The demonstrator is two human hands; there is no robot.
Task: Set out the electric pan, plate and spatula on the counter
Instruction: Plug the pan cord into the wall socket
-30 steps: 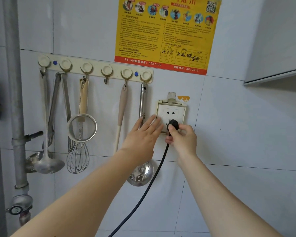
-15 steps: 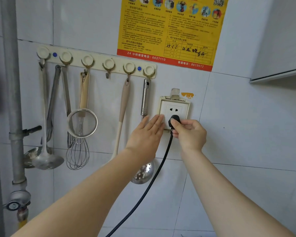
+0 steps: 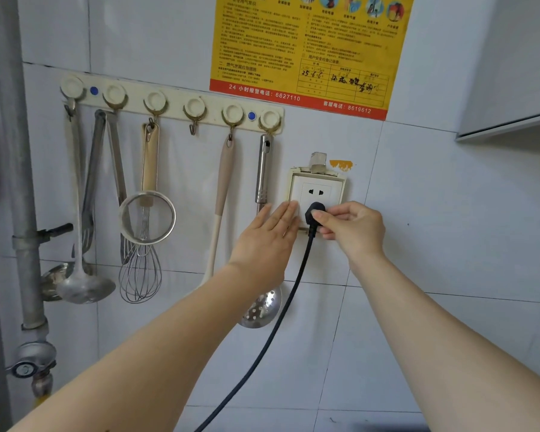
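A black cord point(image 3: 278, 322) is seen rising from the lower edge to a plug point(image 3: 314, 213), pinched from its right side by the fingers point(image 3: 325, 221) of the right hand point(image 3: 353, 229), the nearer of the 2. The left hand point(image 3: 262, 241) is laid flat, fingers straight and together, at the left edge of the socket point(image 3: 317, 190). The plug is held against the socket's lower half, its axis into the wall; whether it is seated cannot be told. 1 second earlier the left fingers were spread and the right hand was held beneath the plug. No pan or plate is shown. A beige-handled utensil point(image 3: 222, 188), possibly the spatula, is hung on the rack point(image 3: 169, 104).

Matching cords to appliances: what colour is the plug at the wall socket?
The plug is black, as is its cord; head view.
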